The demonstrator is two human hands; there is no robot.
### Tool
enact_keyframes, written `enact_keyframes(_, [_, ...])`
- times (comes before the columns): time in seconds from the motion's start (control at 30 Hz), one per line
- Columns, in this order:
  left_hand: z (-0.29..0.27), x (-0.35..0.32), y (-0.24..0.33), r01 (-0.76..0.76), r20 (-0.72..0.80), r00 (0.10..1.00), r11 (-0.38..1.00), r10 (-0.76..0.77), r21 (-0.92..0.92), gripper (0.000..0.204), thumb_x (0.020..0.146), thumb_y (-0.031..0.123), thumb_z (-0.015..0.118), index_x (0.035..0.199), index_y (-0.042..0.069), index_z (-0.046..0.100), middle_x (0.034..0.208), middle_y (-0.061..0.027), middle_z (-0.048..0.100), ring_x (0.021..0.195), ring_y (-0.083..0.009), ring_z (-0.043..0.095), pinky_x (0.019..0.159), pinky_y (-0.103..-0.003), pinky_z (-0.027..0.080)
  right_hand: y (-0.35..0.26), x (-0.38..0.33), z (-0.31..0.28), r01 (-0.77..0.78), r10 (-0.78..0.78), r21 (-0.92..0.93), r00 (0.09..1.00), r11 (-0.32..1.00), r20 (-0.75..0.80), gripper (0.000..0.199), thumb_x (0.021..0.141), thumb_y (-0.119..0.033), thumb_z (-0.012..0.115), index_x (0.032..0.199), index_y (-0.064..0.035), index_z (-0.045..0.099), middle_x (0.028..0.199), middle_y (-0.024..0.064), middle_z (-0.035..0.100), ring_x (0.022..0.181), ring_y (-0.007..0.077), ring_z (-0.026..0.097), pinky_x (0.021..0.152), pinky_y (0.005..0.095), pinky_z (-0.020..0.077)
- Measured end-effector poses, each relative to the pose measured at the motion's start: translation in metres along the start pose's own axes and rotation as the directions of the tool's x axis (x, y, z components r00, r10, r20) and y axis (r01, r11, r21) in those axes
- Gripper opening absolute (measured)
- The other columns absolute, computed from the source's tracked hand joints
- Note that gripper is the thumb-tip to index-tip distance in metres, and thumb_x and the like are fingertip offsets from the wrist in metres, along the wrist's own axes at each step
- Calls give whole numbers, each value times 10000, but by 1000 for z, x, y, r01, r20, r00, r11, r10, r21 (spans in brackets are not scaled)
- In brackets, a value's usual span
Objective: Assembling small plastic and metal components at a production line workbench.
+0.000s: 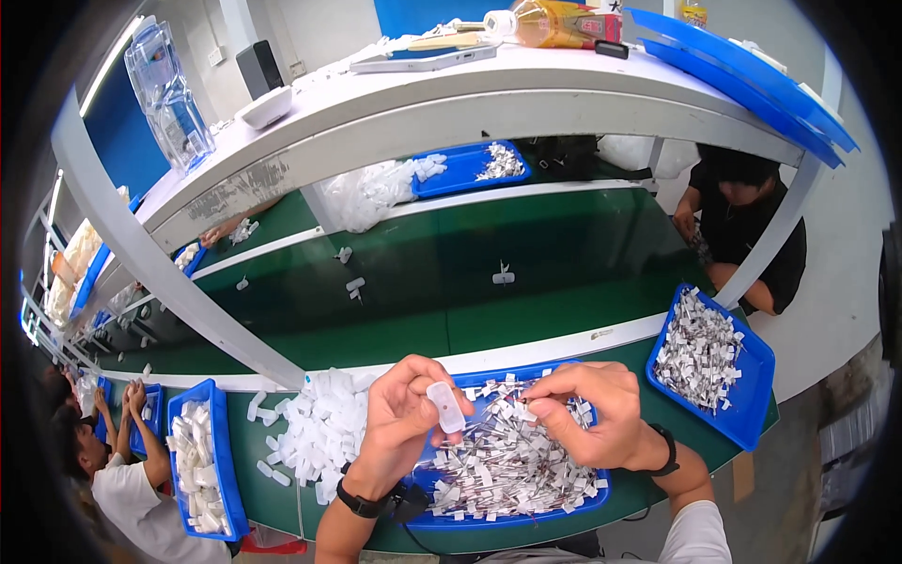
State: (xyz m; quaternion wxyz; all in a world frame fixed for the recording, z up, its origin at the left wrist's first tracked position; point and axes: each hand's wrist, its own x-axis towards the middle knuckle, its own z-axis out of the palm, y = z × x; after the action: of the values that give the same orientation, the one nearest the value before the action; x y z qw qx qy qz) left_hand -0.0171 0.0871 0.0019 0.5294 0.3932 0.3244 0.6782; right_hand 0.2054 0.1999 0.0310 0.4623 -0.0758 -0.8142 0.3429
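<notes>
Small white rounded plastic cap (445, 406), upright above a blue tray (601, 488) of white-tagged wire pieces (498, 465).

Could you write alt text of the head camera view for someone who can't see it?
A person's left hand holds a small white plastic cap while the right hand pinches a small part over a blue tray of tagged metal pins, beside a green conveyor belt.

A white shelf (526, 89) spans the green conveyor belt (526, 244), white walls (310, 23) behind.
</notes>
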Motion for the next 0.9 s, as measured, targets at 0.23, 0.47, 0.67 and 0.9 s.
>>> enact_keyframes(0.23, [2,1,-3,-49,136,989,999,52,-25,386,910,157,801,1122,12,513,983,-245,728,678,-198,734,466,-225,520,-1,1,3,59,-56,-69,998,996,43,81,840,13,768,904,23,719,739,104,728,552,157,681,520,248,519])
enact_keyframes(0.47, [6,1,1,24,-65,998,991,-16,133,378,888,10,758,1119,11,459,870,-233,743,548,-214,707,457,-258,549,4,-1,3,-4,4,-6,997,1000,74,87,835,32,734,913,47,701,752,121,726,603,169,709,548,261,534])
enact_keyframes(0.67, [13,8,-3,118,-165,984,933,-65,340,383,960,67,686,1276,-76,524,925,-211,726,578,-215,705,447,-287,567,5,-1,5,-311,301,135,950,941,88,77,903,9,712,944,72,701,794,115,746,668,159,743,579,246,551])
enact_keyframes(0.9, [17,7,1,45,-12,999,961,-44,272,469,1058,162,552,1444,-89,462,1101,-251,676,766,-251,737,481,-277,606,14,-2,7,-197,194,60,980,979,41,69,890,17,716,953,44,724,778,113,739,628,160,717,555,260,535])
